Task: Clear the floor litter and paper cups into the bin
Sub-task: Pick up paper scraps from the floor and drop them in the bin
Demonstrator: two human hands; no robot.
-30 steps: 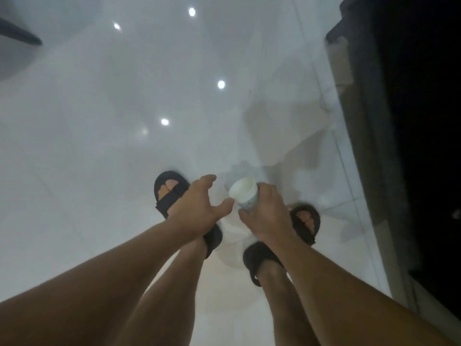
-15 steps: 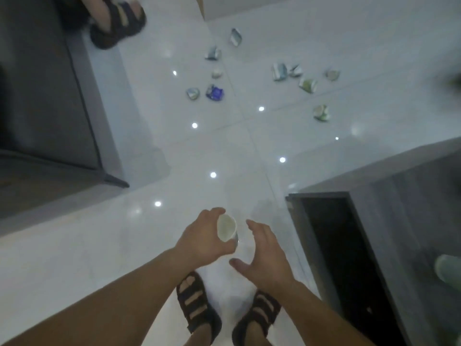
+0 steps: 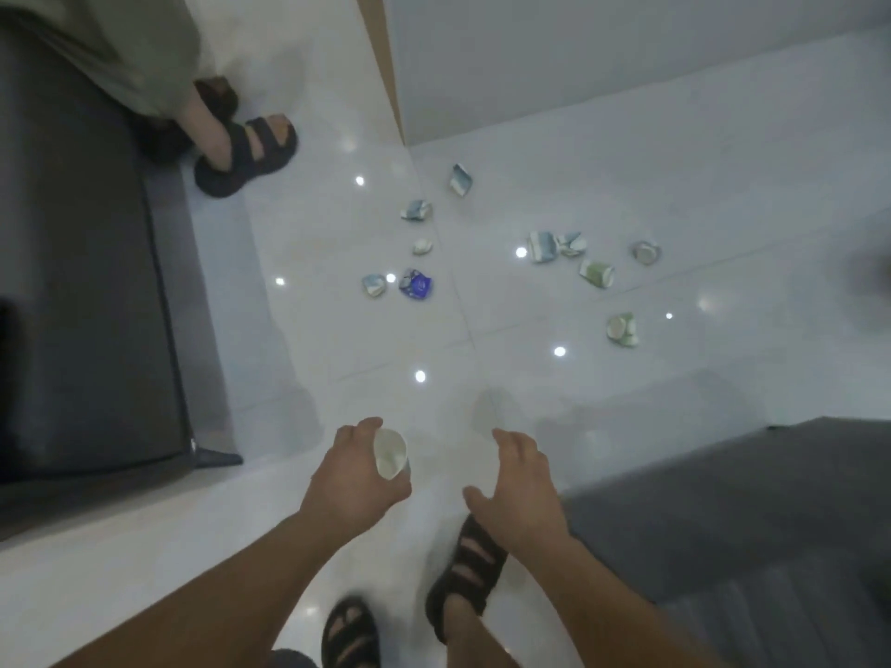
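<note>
A: Where is the paper cup [image 3: 390, 454]?

B: In the left hand [image 3: 352, 479]. Its fingers [image 3: 359, 426] curl round the cup's wall with the thumb below, and the open mouth faces up. The cup looks uncrushed.

A: And the right hand [image 3: 520, 489]?

B: It is just beside the left one and apart from the cup. Its fingers [image 3: 511, 438] are spread and loosely bent, and they hold nothing.

A: What could go wrong with that hold?

B: The wall is thin paper. A harder squeeze could buckle it and let the cup slip out. Whether any liquid is inside cannot be told, but dregs would spill onto the glossy floor [image 3: 337, 339].

A: What lies farther out?

B: The crushed cups [image 3: 597, 273] lie scattered well ahead of the fingertips, with a blue wrapper [image 3: 415, 284] among them. Flattened pieces on smooth tile may skid away from a pinch. With one hand already full, gathering several at once risks dropping some.

A: Is there anything around the edges?

B: Another person's sandalled foot [image 3: 250, 154] stands beyond the litter, so a reach there could bump it. A dark seat [image 3: 82, 282] lies left of the left fingers and grey furniture [image 3: 723, 523] right of the right ones, so a nudged piece could slide underneath. No bin is in view, so the carry is a guess.
</note>
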